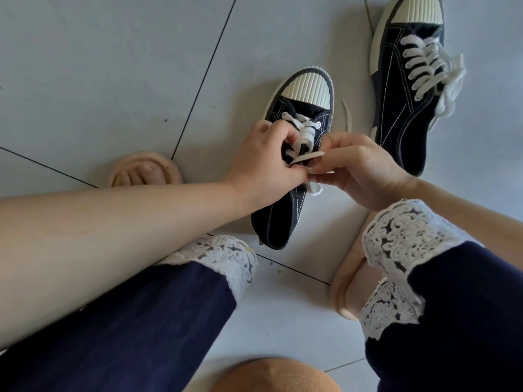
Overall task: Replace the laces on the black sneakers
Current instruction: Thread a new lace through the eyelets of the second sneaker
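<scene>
Two hands mid-frame: left hand [259, 162] and right hand [359, 168] pinch white flat lace [307, 157] over black canvas sneaker [285, 210]; second laced black sneaker [407, 80] upper right.

Pale grey tiled floor [99, 66], dark grout lines, seemingly daylit.

No legible text, brand, number or sign appears on either sneaker [297, 154], the floor tiles [99, 80] or the clothing.
</scene>
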Available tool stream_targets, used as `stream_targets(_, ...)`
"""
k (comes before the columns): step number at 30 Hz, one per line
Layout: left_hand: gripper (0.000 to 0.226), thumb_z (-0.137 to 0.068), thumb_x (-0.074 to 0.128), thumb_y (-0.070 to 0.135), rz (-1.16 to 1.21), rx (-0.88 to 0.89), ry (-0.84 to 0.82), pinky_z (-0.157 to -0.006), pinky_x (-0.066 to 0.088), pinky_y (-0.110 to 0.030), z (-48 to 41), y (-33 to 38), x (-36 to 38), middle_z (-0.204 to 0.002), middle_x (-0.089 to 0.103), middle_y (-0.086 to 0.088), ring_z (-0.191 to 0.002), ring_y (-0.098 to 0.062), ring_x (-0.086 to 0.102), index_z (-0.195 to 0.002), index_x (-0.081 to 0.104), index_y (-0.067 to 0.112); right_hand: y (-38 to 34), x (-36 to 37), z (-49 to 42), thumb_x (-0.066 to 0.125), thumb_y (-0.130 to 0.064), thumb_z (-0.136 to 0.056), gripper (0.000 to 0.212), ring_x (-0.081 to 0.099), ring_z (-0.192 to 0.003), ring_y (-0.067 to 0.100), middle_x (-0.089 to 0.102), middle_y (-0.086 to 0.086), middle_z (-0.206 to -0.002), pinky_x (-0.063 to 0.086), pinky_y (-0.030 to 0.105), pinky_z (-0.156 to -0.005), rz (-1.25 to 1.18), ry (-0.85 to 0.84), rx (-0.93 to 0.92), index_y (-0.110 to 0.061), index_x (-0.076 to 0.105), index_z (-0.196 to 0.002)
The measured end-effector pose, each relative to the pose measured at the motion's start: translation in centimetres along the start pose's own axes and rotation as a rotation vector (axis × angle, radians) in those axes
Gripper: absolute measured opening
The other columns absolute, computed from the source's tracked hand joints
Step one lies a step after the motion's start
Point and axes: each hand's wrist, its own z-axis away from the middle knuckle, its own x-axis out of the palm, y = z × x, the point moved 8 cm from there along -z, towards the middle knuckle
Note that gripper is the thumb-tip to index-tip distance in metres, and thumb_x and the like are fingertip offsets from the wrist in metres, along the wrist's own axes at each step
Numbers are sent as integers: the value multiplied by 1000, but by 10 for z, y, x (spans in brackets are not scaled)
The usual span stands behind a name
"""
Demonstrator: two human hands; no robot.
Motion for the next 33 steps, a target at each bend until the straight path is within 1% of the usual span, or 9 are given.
stream_targets(5, 27, -76, 70, 10, 149, 0, -146, -70, 41, -8, 8, -16, -6, -82, 57, 16, -75, 1, 54, -99, 58, 17, 4, -13, 6, 60, 8, -80, 20, 64, -84, 26, 64, 15, -85, 55, 33, -82, 160, 71, -45, -11, 54, -73)
stream_targets(9, 11, -82, 64, 11, -2, 31, -114, -63, 39, -9, 3, -16, -11, -71, 54, 20, -67, 1, 52, -92, 65, 15, 7, -6, 13, 70, -17, -78, 15, 62, -74, 18, 66, 2, -78, 52, 35, -80, 264, 117, -91, -17, 56, -84)
stream_targets(11, 11, -84, 59, 9, -56, 64, -75, -56, 34, -6, -1, -12, -15, -65, 49, 22, -60, 5, 48, -90, 67, 14, 7, 1, 15, 74, -39, -72, 33, 57, -71, 12, 62, -3, -80, 50, 26, -73, 497, 154, -109, -21, 52, -88)
stream_targets(13, 12, -82, 59, 6, -69, 93, -59, -52, 30, -3, -2, -8, -15, -61, 45, 22, -56, 12, 46, -88, 67, 12, 1, 7, 17, 74, -46, -66, 43, 49, -67, 2, 53, -10, -77, 41, 8, -63, 755, 240, -172, -21, 47, -88)
stream_targets(16, 10, -80, 60, 5, -47, 74, -34, -52, 30, -3, -1, -10, -17, -59, 47, 20, -54, 13, 46, -81, 65, 14, -8, 11, 20, 73, -33, -70, 36, 43, -61, 3, 46, -13, -71, 36, 5, -56, 875, 341, -246, -16, 44, -84)
stream_targets(21, 13, -71, 62, 1, -74, 122, -40, -55, 34, -7, -2, -4, -27, -62, 49, 18, -54, 5, 47, -74, 59, 13, -11, 3, 23, 63, -18, -75, 25, 52, -65, 15, 57, -3, -67, 41, 19, -58, 847, 391, -281, -28, 41, -69)
stream_targets(25, 12, -67, 57, 3, -269, 271, -39, -52, 22, -20, 2, 12, -33, -65, 35, 20, -59, -10, 32, -74, 54, 13, -22, 1, 22, 65, -16, -72, 22, 47, -56, 8, 51, -10, -59, 34, 11, -53, 874, 452, -354, -23, 44, -72)
stream_targets(29, 16, -70, 53, 11, -494, 292, -115, -54, 22, -27, 3, 8, -35, -71, 35, 11, -63, -16, 36, -77, 43, 21, -29, -1, 22, 65, -19, -72, 19, 46, -55, 8, 49, -12, -58, 32, 12, -52, 920, 475, -402, -19, 46, -74)
stream_targets(33, 10, -70, 53, 11, -393, 286, -51, -51, 26, -24, 2, 4, -38, -66, 36, 12, -61, -14, 37, -74, 46, 17, -30, 3, 22, 63, -21, -73, 18, 47, -55, 8, 51, -11, -59, 34, 9, -55, 980, 440, -415, -17, 47, -77)
